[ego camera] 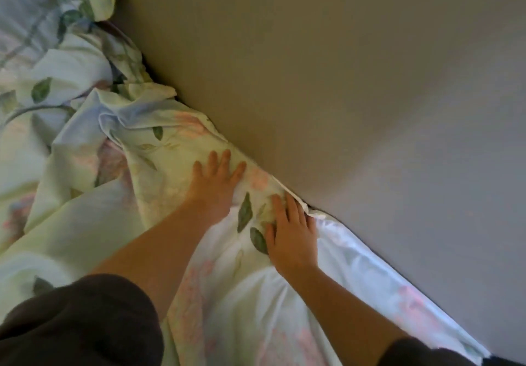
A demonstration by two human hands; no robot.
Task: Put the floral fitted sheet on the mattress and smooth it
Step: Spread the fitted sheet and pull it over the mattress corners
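Against the wall (355, 80), both my hands lie flat on the sheet (170, 152), fingers straight and pressing, gripping nothing. My left hand (217, 179) is further up the edge. My right hand (290, 236) is nearer me, its outer side touching the white hem (280, 182) where cloth meets wall. The two hands are near each other but apart.

I think the hem could spring back out of that gap when I lift my palms, since nothing clamps it and I take it to be elastic. The mattress is hidden under the cloth, so I cannot tell whether the hem has gone over its side at all. If I push the slack forward, it may pack into the loose heap (85, 58) beyond my left hand and set creases there.

As for direction, the sheet's worked edge runs along the foot of the wall, from near me at lower right away to upper left, with the hem facing the wall.
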